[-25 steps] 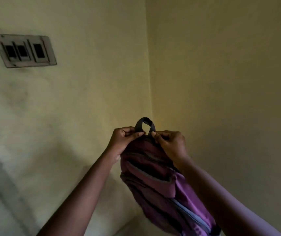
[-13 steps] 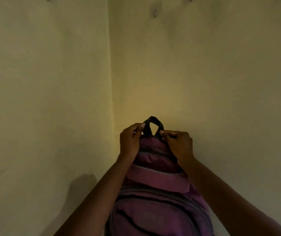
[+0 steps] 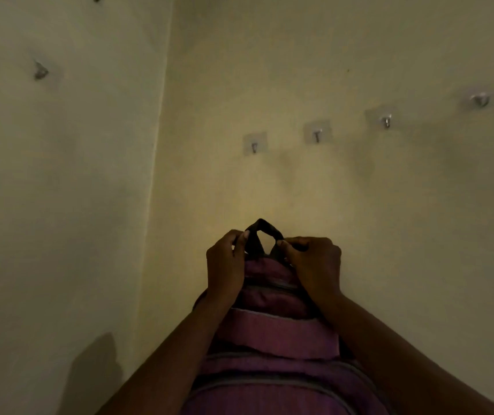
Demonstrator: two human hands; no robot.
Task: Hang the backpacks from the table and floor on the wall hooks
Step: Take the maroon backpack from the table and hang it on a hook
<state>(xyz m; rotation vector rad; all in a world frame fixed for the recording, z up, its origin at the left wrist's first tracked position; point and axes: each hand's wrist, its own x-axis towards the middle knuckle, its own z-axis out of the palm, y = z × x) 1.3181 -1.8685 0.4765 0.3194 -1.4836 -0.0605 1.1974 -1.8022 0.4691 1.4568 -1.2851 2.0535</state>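
I hold a purple backpack (image 3: 272, 339) up against the yellow wall. Its black top loop (image 3: 262, 232) stands up between my hands. My left hand (image 3: 226, 265) pinches the loop's left end, and my right hand (image 3: 314, 265) pinches its right end. A row of several metal adhesive hooks runs along the wall above; the nearest hook (image 3: 254, 146) sits a little above and left of the loop, then a second hook (image 3: 317, 135) and a third hook (image 3: 386, 121) follow to the right. All hooks seen are bare. The backpack's lower part is out of frame.
The room corner (image 3: 162, 145) runs down left of the hooks. Another hook (image 3: 40, 71) is on the left wall, and one more hook (image 3: 480, 99) is at the far right. The light is dim.
My view has tilted upward, away from the switch plate on the left wall, so the row of hooks now shows. The backpack stays gripped by its loop and has turned to face me.
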